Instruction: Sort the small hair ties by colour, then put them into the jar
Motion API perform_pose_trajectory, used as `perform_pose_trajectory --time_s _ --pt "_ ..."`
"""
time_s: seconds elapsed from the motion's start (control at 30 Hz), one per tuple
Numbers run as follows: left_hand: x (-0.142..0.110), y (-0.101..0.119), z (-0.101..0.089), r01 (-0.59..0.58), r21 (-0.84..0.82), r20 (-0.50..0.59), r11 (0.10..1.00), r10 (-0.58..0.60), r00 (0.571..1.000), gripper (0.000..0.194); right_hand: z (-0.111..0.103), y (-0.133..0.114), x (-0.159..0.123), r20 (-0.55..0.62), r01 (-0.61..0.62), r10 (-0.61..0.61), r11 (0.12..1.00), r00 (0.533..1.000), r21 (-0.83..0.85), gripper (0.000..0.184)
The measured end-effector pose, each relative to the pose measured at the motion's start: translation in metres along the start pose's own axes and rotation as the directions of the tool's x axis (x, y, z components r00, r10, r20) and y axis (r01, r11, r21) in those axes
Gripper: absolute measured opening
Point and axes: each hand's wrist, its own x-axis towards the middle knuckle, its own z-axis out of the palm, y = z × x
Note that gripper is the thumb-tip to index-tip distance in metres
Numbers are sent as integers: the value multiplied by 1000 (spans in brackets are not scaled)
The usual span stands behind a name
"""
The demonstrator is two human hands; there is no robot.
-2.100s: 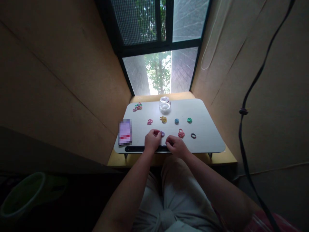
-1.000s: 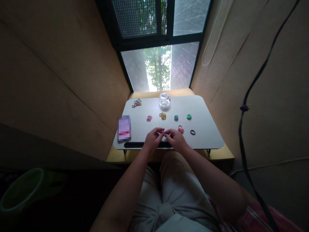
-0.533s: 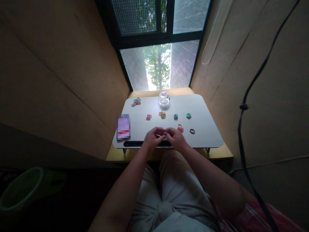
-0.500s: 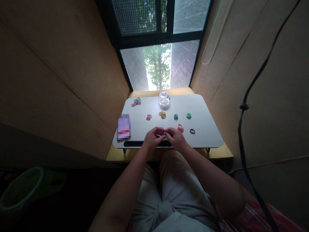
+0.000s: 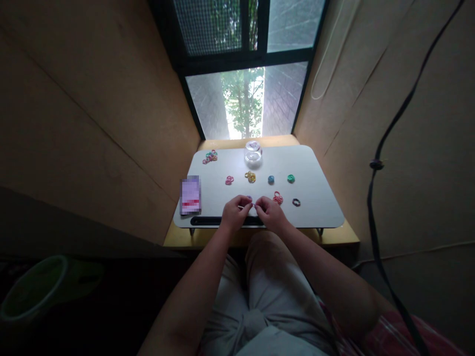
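A white table [image 5: 315, 198] stands under the window, its far edge toward twelve o'clock, with a clear jar [image 5: 253, 154] near that edge, straight out at twelve from where the fingertips meet. The left hand [image 5: 235, 212] comes in from seven o'clock and the right hand [image 5: 272, 213] from five, over the near part of the tabletop. Yellow bands [image 5: 251, 177] lie at twelve from the fingertips, green bands [image 5: 291, 178] at two, and red bands [image 5: 278, 198] just short of three, close beside the right hand. Purple bands [image 5: 249, 198] lie at eleven, just beyond the left fingers and partly hidden by them, so the left hand is nearer to those.

Smallest of all is a purple piece [image 5: 254, 204] between the two sets of fingertips, neither hand clearly nearer. Thumb and fingers are pinched narrow on it from both sides, left at nine and right at three. Its long axis seems to run nine to three, though it is too small to be sure.
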Motion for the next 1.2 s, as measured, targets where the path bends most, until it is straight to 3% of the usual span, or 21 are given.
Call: perform_pose_trajectory --time_s 0.13,0.23,0.3,0.67,0.93,1.07,1.2 --pt "1 2 1 22 23 -89 999 -20 996 14 1 0 0 -24 -22 23 999 999 26 8" --pt "8 1 4 106 51 -244 993 -90 966 15 1 0 0 -21 -26 27 999 999 41 8" --pt "15 0 6 166 65 -272 984 -143 952 15 0 0 0 -12 -20 20 999 1000 34 8" --pt "24 2 6 211 134 -267 968 -169 949 14 -5 -8 -1 8 -21 20 1000 1000 14 8" --pt "18 0 5 203 30 -267 979 -188 945 20 -5 -7 -2 -7 -18 18 998 1000 65 8" --pt "4 -2 -5 151 -94 -242 984 -170 955 22 -5 -4 -4 -12 -51 52 993 999 108 8" --pt "-11 -5 -24 188 -148 -170 971 -212 962 25 -4 -3 -4 8 -50 49 990 999 135 9"
